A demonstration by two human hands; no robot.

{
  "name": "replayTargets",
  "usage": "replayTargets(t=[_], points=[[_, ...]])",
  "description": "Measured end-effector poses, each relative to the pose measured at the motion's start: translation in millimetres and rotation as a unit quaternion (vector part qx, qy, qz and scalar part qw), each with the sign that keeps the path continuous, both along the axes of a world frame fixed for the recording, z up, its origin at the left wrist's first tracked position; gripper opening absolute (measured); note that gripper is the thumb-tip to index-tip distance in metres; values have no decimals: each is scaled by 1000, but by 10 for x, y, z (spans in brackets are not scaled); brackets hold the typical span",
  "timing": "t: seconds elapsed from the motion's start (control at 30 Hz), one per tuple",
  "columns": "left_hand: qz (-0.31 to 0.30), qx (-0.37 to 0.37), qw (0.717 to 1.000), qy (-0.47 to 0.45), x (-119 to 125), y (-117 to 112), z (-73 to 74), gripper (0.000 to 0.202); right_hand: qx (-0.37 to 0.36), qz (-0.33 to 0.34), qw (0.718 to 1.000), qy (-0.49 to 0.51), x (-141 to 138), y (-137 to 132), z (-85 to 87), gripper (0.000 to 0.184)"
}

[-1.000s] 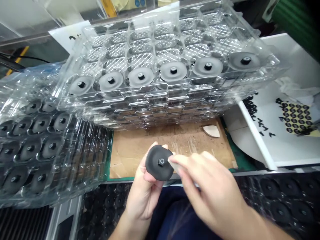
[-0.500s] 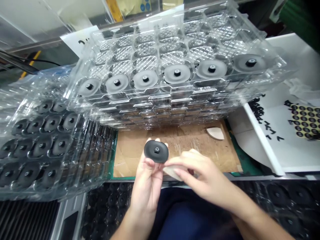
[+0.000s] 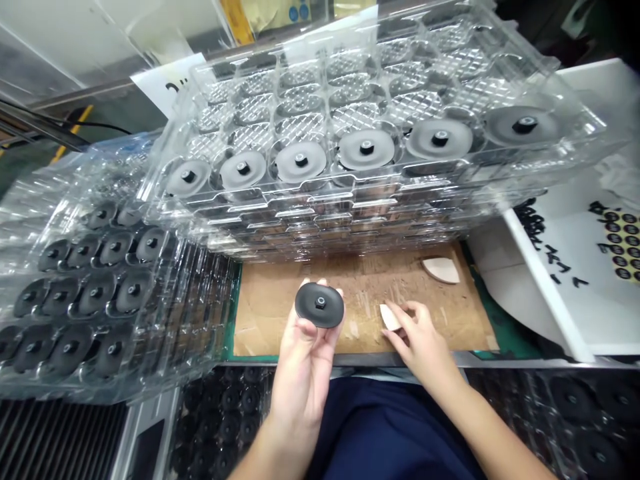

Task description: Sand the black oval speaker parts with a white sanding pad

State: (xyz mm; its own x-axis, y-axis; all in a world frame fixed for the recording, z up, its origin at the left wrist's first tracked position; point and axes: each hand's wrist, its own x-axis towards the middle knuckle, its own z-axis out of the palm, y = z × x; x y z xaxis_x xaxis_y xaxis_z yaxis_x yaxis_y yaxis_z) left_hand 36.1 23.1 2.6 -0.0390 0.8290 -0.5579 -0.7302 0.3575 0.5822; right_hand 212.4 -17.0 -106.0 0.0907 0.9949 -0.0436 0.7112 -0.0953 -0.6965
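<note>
In my left hand (image 3: 306, 353) rests a black oval disc with a raised central knob (image 3: 320, 305), its knob facing up and the fingers curled around its edge. My right hand (image 3: 419, 337) pinches a small white pad with a pointed end (image 3: 390, 318), just above the cardboard sheet (image 3: 280, 280) and apart from the disc. A second white pad, leaf-shaped (image 3: 442, 270), lies on the cardboard toward its right side. The underside of the held disc is hidden.
A stack of clear plastic trays (image 3: 340, 193) stands behind the cardboard, its front row holding several black discs. More filled trays (image 3: 90, 287) are at the left. On the right, a white bin (image 3: 575, 313) contains small black pieces and a sheet of round black stickers (image 3: 623, 243).
My right hand has moved right and away from the disc, carrying the white pad over the cardboard. The left hand still holds the disc, and the view has shifted slightly.
</note>
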Motion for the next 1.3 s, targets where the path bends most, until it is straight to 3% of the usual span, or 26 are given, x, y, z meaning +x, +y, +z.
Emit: replayTargets(t=[0.13, 0.23, 0.33, 0.43, 0.7, 0.83, 0.97, 1.1, 1.23, 1.3], points=[[-8, -4, 1000, -2, 5, 1, 1, 59, 27, 35, 998, 39, 38, 154, 214, 31], [-15, 21, 1000, 4, 16, -23, -2, 51, 62, 78, 990, 101, -17, 266, 599, 29], [-30, 59, 998, 5, 37, -51, 22, 44, 150, 96, 977, 118, -193, 271, 996, 29], [-41, 50, 998, 3, 58, -81, 69, 47, 228, 122, 961, 94, -360, 201, 1197, 29], [-36, 44, 998, -30, 57, -119, 61, 48, 255, 145, 952, 88, -412, 139, 1200, 28], [-13, 52, 998, -24, 36, -105, 79, 52, 258, 113, 957, 68, -429, 183, 1214, 27], [-18, 48, 998, -46, 13, -106, 82, 52, 278, 160, 944, 80, -454, 187, 1218, 27], [-8, 52, 998, -24, 6, -109, 60, 50, 261, 124, 956, 57, -455, 211, 1198, 27], [-18, 45, 998, -27, 6, -97, 74, 52, 269, 157, 947, 81, -458, 228, 1202, 27], [-13, 55, 998, -21, 5, -86, 91, 49, 261, 135, 953, 79, -455, 227, 1210, 26]])
